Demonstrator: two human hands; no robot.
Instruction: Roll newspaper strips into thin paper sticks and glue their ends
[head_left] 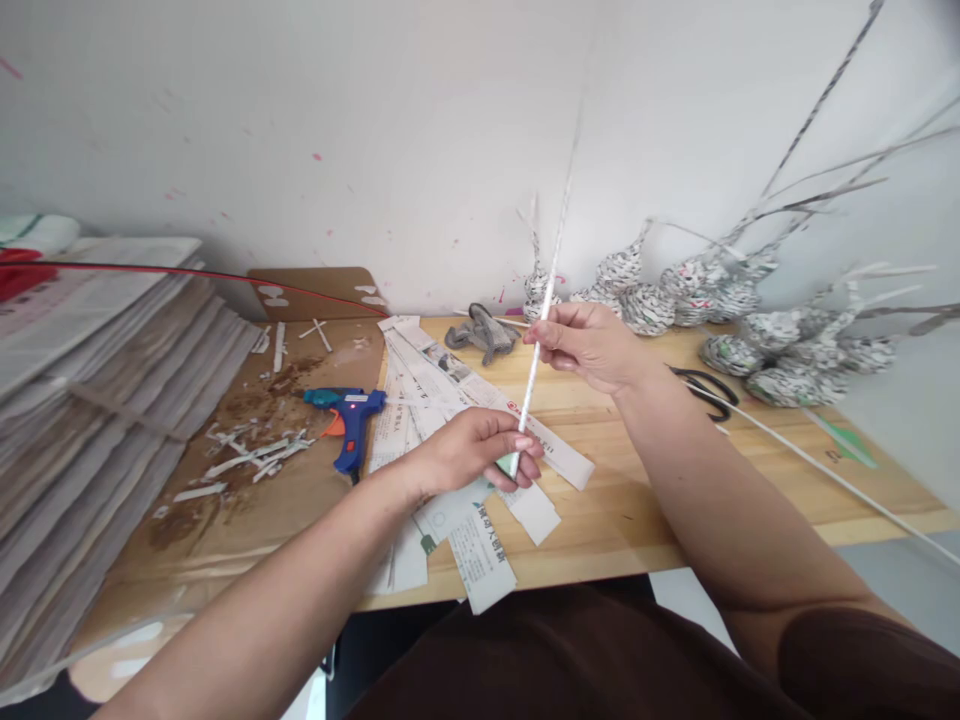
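A long thin rolled paper tube (551,275) stands slanted between my hands, its upper end fading against the wall. My left hand (491,447) pinches it close to its lower end. Higher up, the fingertips of my right hand (581,345) close on the same tube. A bit of green-printed paper shows under the left fingers; whether it belongs to the tube I cannot tell. Below and behind the hands, several cut newspaper strips (480,555) lie fanned out on the wooden table (600,520).
A blue glue gun (354,420) lies left of the strips, near white scraps (259,455) on brown cardboard. Stacked newspapers (97,400) rise at the left. A grey cloth (484,333), black-handled scissors (709,393) and several woven paper pieces (795,350) sit along the back and right.
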